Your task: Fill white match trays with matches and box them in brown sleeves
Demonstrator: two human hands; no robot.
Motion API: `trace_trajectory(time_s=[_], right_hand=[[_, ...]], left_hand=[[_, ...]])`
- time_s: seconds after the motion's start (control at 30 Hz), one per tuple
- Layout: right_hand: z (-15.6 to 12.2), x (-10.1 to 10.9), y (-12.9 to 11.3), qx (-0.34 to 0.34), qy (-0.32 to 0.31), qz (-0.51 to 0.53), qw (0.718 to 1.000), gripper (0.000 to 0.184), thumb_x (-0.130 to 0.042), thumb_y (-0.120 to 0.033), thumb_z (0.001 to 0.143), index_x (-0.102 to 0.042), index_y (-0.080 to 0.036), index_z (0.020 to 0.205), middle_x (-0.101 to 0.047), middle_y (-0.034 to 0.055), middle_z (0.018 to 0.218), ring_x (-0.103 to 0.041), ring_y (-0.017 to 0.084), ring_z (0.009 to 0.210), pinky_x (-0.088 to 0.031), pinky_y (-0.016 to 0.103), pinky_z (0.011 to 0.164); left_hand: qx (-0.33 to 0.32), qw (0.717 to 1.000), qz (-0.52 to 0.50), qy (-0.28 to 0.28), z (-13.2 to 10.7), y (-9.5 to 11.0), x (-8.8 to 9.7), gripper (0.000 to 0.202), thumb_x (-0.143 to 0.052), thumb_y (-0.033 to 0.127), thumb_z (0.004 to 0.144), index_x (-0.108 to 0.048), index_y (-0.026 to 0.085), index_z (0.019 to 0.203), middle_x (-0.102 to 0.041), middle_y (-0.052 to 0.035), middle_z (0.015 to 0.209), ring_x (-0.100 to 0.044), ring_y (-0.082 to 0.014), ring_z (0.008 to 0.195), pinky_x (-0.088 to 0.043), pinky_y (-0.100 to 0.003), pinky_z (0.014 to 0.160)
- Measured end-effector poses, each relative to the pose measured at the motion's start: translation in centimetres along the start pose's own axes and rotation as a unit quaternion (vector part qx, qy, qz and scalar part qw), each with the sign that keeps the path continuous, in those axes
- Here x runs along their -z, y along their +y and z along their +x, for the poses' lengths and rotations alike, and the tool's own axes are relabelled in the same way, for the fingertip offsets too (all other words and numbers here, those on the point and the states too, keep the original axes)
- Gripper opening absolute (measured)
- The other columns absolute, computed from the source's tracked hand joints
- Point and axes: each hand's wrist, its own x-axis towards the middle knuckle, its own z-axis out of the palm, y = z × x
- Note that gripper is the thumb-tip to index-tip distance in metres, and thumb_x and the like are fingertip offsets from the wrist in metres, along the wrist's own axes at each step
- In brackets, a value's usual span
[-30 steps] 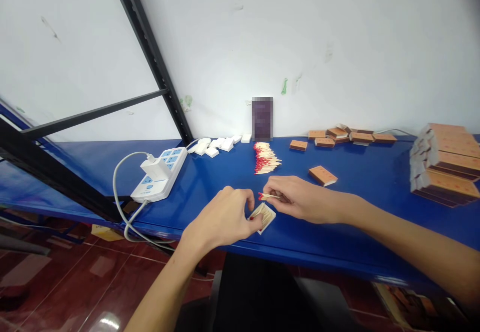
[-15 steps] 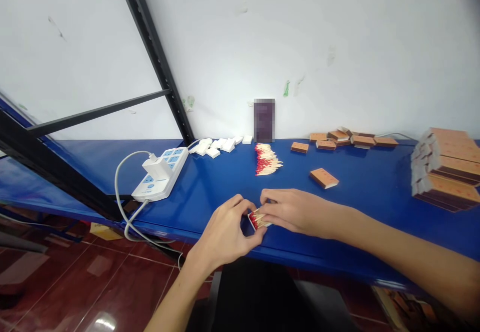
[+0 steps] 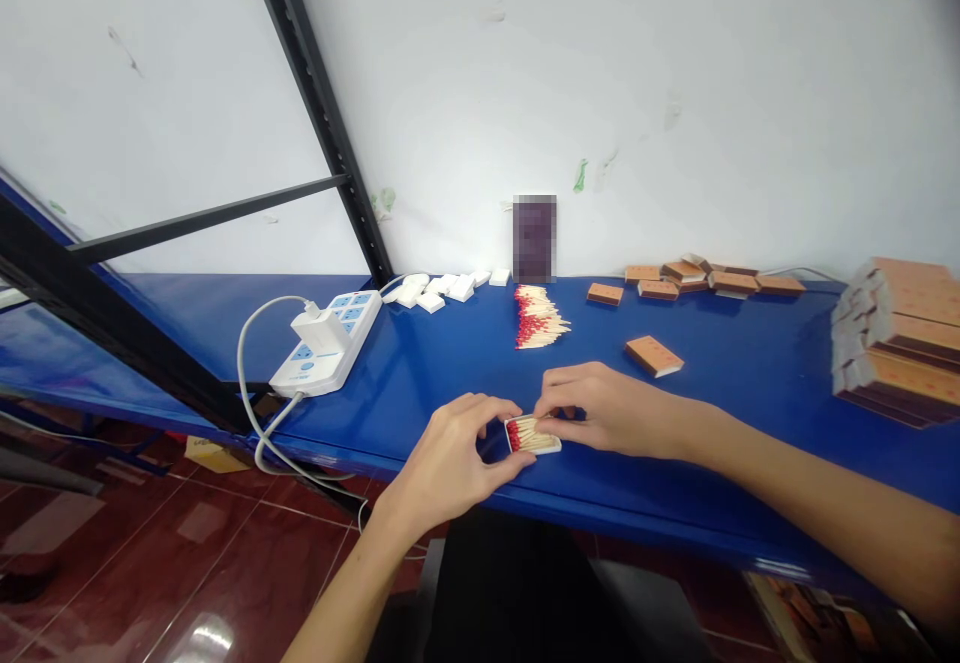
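Note:
A small white matchbox tray [image 3: 551,449], filled with red-tipped matches [image 3: 525,434], lies near the front edge of the blue table. My left hand [image 3: 461,448] holds the tray's left end between thumb and fingers. Over the tray's right end, my right hand [image 3: 592,408] has its thumb and forefinger closed on the pale sticks. Behind the tray lies a loose pile of red-headed matches [image 3: 538,318]. One orange matchbox [image 3: 654,355] rests to the right, beyond my right hand.
Several white trays [image 3: 442,289] lie at the back left, near a power strip [image 3: 326,343] with a plugged-in charger. Orange matchboxes [image 3: 682,278] are scattered along the wall, and a wrapped stack [image 3: 900,343] stands far right. A black shelf post [image 3: 322,103] rises at left.
My right fingers have drawn back slightly to the right and up, showing more of the tray. The matches in it now look more evenly lined up. My left hand stays at the tray.

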Motion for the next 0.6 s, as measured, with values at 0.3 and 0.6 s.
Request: trace_trajectory(time_s=[0.3, 0.6], right_hand=[[0.46, -0.46, -0.01, -0.042, 0.031, 0.020, 0.998, 0.018, -0.064, -0.034, 0.092, -0.075, -0.020, 0.088, -0.064, 0.0028, 0.084, -0.056, 0.013, 0.071, -0.040, 0.026, 0.064], [0.37, 0.06, 0.08, -0.101, -0.003, 0.145, 0.984, 0.018, -0.058, -0.034, 0.092, -0.067, -0.018, 0.094, -0.065, 0.0011, 0.079, -0.052, 0.013, 0.066, -0.043, 0.025, 0.061]], left_hand=[[-0.030, 0.999, -0.014, -0.009, -0.04, -0.02, 0.00, 0.020, -0.078, 0.028, 0.086, -0.071, 0.023, 0.104, -0.073, 0.0005, 0.102, -0.062, -0.0170, 0.083, -0.048, -0.029, 0.081], [-0.036, 0.999, -0.002, -0.037, 0.10, 0.36, 0.24, 0.023, -0.072, 0.030, 0.092, -0.067, 0.025, 0.114, -0.072, -0.0008, 0.112, -0.063, -0.0192, 0.091, -0.048, -0.032, 0.088]])
